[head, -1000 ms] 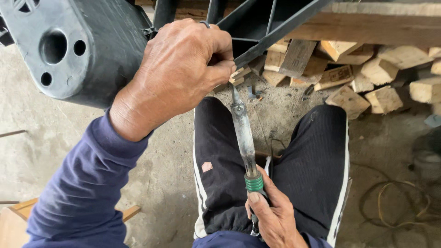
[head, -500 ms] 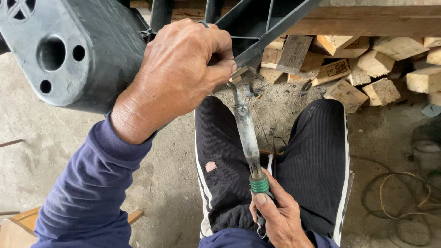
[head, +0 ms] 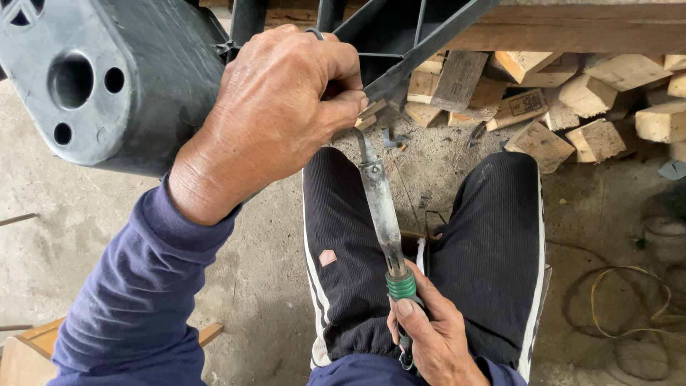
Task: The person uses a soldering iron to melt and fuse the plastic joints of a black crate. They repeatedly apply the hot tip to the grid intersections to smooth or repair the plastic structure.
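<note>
My left hand [head: 275, 114] is raised at the top centre, fingers pinched against a dark metal bar [head: 421, 53] of a frame, where the tip of a long grey metal tool [head: 377, 200] meets it. What the fingertips pinch is hidden. My right hand [head: 429, 336] is low in the view, over my lap, gripping the tool's green-banded handle. The tool slants up from that hand to the bar. A large dark plastic housing [head: 107, 78] with round holes hangs at the upper left, next to my left hand.
Several cut wooden blocks [head: 572, 93] are piled on the concrete floor beyond my knees, under a wooden beam [head: 572, 32]. Coiled cord [head: 629, 300] lies on the floor at the right. A piece of wood [head: 43, 336] sits at the lower left.
The view has shifted slightly; the tool's tip stays at the bar under my left fingers, and my right hand has kept its grip on the handle.
</note>
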